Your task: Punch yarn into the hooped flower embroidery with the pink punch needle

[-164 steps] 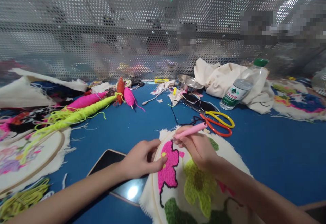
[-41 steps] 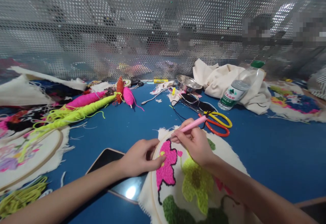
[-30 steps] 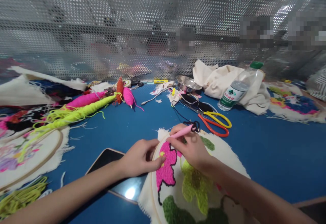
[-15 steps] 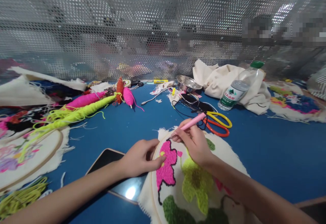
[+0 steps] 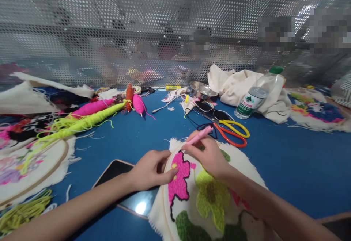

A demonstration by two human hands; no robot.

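An embroidery hoop [image 5: 164, 197] with cream cloth lies at the near middle of the blue table. The cloth shows a tufted pink flower [image 5: 179, 180], a yellow-green flower [image 5: 212, 199] and dark green leaves. My left hand [image 5: 149, 169] grips the hoop's left rim, thumb pressed on the cloth. My right hand [image 5: 210, 155] is closed on a pink punch needle [image 5: 199, 136], its tip on the cloth at the pink flower's top edge. Black yarn [image 5: 204, 126] trails from the needle's far end.
Orange and yellow scissors [image 5: 233, 131] lie just beyond the hoop. A phone [image 5: 117, 171] lies under my left wrist. Yarn skeins [image 5: 90, 118], a second hoop [image 5: 33, 168], a metal bowl [image 5: 201, 88], a water bottle [image 5: 253, 96] and heaped cloth [image 5: 236, 82] fill the table's far side. A perforated metal screen [image 5: 137, 25] stands behind.
My right hand keeps dipping and lifting the pink needle along the pink flower's top edge; it is now tilted lower than half a second ago. My left hand has stayed on the rim.
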